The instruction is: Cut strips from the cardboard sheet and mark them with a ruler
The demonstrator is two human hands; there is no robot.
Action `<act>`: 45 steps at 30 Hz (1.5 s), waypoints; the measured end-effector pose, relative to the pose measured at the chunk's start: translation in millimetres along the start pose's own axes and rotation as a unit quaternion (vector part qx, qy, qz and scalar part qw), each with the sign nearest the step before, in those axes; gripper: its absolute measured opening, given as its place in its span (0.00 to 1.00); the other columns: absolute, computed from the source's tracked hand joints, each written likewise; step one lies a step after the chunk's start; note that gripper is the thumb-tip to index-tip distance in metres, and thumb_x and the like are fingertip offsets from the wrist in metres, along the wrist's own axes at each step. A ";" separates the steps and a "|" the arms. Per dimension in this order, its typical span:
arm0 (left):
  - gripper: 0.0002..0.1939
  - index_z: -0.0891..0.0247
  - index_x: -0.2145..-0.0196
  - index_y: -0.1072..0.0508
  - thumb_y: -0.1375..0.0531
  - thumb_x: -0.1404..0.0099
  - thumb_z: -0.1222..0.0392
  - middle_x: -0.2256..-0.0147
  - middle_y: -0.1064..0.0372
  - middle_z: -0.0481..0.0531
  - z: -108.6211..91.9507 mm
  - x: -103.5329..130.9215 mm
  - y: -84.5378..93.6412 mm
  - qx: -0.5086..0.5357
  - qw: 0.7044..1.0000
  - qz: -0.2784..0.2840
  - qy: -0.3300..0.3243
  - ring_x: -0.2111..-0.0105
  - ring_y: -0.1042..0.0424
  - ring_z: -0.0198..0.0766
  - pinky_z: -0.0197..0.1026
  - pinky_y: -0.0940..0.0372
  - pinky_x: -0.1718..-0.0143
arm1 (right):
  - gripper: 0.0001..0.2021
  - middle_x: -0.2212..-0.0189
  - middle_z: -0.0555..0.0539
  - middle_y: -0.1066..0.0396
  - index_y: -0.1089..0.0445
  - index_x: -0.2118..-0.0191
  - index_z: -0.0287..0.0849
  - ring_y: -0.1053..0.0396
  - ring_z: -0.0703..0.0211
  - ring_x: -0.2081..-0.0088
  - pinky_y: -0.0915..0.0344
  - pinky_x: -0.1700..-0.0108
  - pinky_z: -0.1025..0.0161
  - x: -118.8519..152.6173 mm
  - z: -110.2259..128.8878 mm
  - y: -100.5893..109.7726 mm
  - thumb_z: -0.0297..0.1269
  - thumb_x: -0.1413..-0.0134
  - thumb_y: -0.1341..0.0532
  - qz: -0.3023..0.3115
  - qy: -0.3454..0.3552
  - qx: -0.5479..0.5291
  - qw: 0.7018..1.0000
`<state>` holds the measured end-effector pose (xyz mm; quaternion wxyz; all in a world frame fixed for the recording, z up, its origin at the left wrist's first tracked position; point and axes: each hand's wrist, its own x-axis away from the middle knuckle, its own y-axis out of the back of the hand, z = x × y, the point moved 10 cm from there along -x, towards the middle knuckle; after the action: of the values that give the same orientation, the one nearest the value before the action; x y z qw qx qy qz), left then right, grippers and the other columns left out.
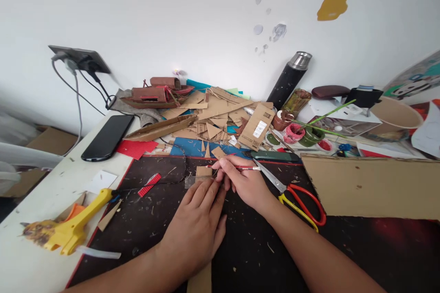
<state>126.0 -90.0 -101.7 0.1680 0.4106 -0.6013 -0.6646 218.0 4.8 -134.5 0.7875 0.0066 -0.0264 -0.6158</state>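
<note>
A narrow cardboard strip (200,280) runs up the dark mat, mostly hidden under my left hand (199,224). That hand lies flat with fingers stretched out, pressing on the strip and on a clear plastic ruler (190,182) set across it. The strip's far end (204,171) shows beyond the fingertips. My right hand (245,185) is closed in a writing grip round a slim red pen (249,168), just beyond and right of the left fingertips. Its working tip is hard to make out. Scissors (285,188) with red and yellow handles lie open beside my right wrist.
A yellow glue gun (80,222) and a black phone (108,137) lie at left. Behind my hands are cardboard scraps (220,110), model boats (151,96) and a green utility knife (275,156). Paint jars (294,132), a black flask (288,78) and a cardboard sheet (371,187) occupy the right.
</note>
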 end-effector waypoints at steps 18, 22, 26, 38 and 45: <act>0.27 0.71 0.35 0.26 0.49 0.20 0.51 0.38 0.25 0.65 0.8 3.9 -0.6 0.011 1.000 -0.006 -0.001 0.37 0.31 0.56 0.55 0.41 0.35 | 0.24 0.71 0.49 0.24 0.19 0.59 0.43 0.31 0.63 0.77 0.34 0.73 0.64 -0.4 2.6 -0.7 0.59 0.28 0.41 -0.003 -0.008 0.022 1.000; 0.27 0.71 0.36 0.25 0.50 0.20 0.52 0.38 0.25 0.64 0.1 2.2 2.6 0.004 1.000 -0.010 -0.006 0.38 0.31 0.55 0.54 0.41 0.35 | 0.23 0.71 0.49 0.24 0.19 0.59 0.42 0.32 0.65 0.77 0.35 0.73 0.65 -0.2 3.5 -0.1 0.57 0.27 0.40 -0.003 -0.003 0.025 1.000; 0.26 0.71 0.38 0.24 0.51 0.20 0.52 0.39 0.24 0.64 -0.4 1.3 5.8 -0.001 1.000 -0.018 -0.012 0.38 0.30 0.55 0.53 0.42 0.35 | 0.22 0.71 0.49 0.24 0.19 0.59 0.42 0.32 0.65 0.77 0.36 0.74 0.65 0.1 3.1 -0.2 0.55 0.27 0.41 -0.002 -0.005 0.029 1.000; 0.26 0.70 0.37 0.24 0.49 0.21 0.52 0.38 0.24 0.64 0.4 2.1 2.6 0.008 1.000 -0.011 -0.007 0.37 0.32 0.55 0.54 0.43 0.34 | 0.21 0.71 0.49 0.24 0.20 0.59 0.42 0.33 0.65 0.78 0.38 0.76 0.66 -0.2 5.7 -1.0 0.54 0.26 0.41 0.005 -0.005 0.034 0.999; 0.26 0.72 0.38 0.24 0.49 0.21 0.53 0.39 0.24 0.65 0.0 0.9 7.4 0.006 1.000 -0.025 -0.014 0.38 0.32 0.55 0.53 0.45 0.33 | 0.20 0.71 0.49 0.24 0.19 0.59 0.42 0.32 0.65 0.78 0.38 0.76 0.66 0.2 4.5 -1.3 0.52 0.26 0.41 0.004 -0.006 0.035 0.999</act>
<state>123.4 -92.3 -95.1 0.1403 0.4169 -0.5969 -0.6710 216.6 4.3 -130.1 0.7893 0.0300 -0.0526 -0.6110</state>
